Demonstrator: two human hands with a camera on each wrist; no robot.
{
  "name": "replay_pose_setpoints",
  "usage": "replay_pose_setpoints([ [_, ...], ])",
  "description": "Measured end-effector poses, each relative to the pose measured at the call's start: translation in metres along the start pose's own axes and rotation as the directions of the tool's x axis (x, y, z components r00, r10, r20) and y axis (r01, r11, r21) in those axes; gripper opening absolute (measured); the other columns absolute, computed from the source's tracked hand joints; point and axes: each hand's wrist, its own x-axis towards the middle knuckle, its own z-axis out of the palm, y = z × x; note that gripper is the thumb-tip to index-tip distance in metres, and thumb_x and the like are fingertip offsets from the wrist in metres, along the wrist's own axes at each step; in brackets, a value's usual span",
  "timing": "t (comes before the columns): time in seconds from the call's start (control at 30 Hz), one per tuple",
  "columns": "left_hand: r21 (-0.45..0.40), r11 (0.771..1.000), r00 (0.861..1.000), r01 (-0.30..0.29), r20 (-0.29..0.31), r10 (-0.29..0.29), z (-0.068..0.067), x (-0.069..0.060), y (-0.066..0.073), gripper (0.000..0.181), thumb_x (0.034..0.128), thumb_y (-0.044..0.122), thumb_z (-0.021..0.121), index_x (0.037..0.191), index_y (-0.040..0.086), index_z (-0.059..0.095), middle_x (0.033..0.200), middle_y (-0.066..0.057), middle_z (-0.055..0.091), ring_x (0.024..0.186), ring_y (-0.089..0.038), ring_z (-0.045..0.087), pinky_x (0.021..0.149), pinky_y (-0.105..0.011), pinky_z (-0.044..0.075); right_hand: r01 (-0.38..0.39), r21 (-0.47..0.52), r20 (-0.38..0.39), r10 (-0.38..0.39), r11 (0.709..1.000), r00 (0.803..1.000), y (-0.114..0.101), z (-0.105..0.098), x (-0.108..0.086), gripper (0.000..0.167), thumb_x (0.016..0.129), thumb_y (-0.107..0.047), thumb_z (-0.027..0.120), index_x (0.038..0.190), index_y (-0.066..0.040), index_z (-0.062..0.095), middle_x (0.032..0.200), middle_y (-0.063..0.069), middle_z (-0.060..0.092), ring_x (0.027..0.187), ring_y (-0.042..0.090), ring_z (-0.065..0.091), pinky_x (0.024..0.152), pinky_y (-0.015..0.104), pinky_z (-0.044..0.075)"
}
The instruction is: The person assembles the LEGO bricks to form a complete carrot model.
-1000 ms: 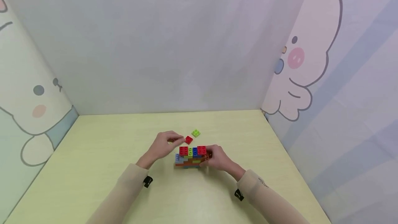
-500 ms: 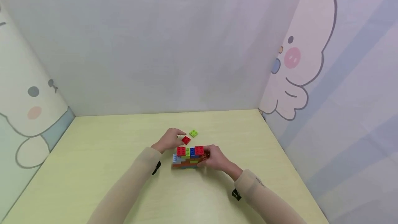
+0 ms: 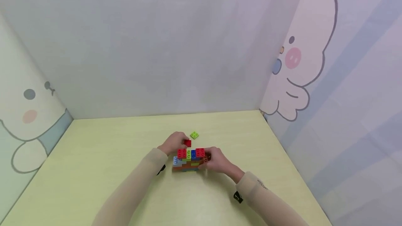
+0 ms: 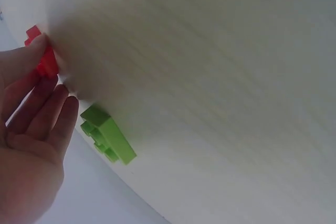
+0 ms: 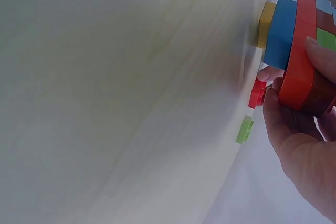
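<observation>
My left hand (image 3: pixel 174 143) pinches a small red building brick (image 3: pixel 187 143) just behind the stacked bricks. In the left wrist view the thumb lies on one side of that red brick (image 4: pixel 48 62), with fingertips at its other side. My right hand (image 3: pixel 217 161) grips the right end of a multicoloured brick structure (image 3: pixel 188 164). The right wrist view shows its thumb on a long red-orange brick (image 5: pixel 299 72) of that structure. Two red bricks, with lime and blue ones between them, form the top row. The palm side of my right hand is partly hidden.
A loose lime green brick (image 3: pixel 194 135) lies studs up on the pale yellow table (image 3: pixel 110 142), behind the red one. A grey-white wall (image 3: pixel 169 62) stands along the table's far edge, with cartoon-printed panels (image 3: pixel 301 55) at both sides.
My left hand has moved right and now pinches the loose red brick, which has turned and tilted slightly. My right hand keeps its grip on the structure. The head view has shifted a little.
</observation>
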Motion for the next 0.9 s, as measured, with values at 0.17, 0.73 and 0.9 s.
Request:
replay_pose_setpoints([
  [0.17, 0.004, 1.000, 1.000, -0.019, -0.013, 0.019, -0.001, -0.002, 0.001, 0.022, 0.0815, 0.008, 0.076, 0.103, 0.004, 0.072, 0.092, -0.001, 0.064, 0.082, -0.016, 0.055, 0.076, -0.033, 0.047, 0.000, -0.018, -0.006, 0.000, 1.000, 1.000, -0.002, -0.001, -0.001, 0.040, 0.073, -0.011, 0.084, 0.110, -0.013, 0.069, 0.095, -0.009, 0.067, 0.086, 0.009, 0.062, 0.080, 0.032, 0.050],
  [0.73, -0.171, 0.984, 0.993, 0.057, -0.091, -0.073, -0.048, -0.043, 0.021, 0.027, 0.0827, 0.009, 0.075, 0.110, 0.006, 0.072, 0.100, -0.002, 0.066, 0.091, -0.019, 0.060, 0.075, -0.032, 0.050, 0.009, -0.012, -0.004, -0.009, 1.000, 1.000, -0.001, 0.002, -0.001, 0.044, 0.071, -0.012, 0.085, 0.112, -0.012, 0.068, 0.097, -0.008, 0.067, 0.088, 0.010, 0.062, 0.081, 0.032, 0.049],
  [0.9, -0.167, 0.986, 0.993, 0.024, -0.106, -0.042, -0.059, -0.052, 0.033, 0.026, 0.0817, 0.010, 0.076, 0.108, 0.007, 0.073, 0.098, -0.001, 0.066, 0.088, -0.017, 0.062, 0.073, -0.031, 0.052, 0.011, -0.003, -0.004, -0.011, 1.000, 1.000, -0.001, 0.001, 0.000, 0.044, 0.071, -0.013, 0.085, 0.112, -0.012, 0.068, 0.097, -0.008, 0.067, 0.089, 0.010, 0.062, 0.081, 0.033, 0.049],
])
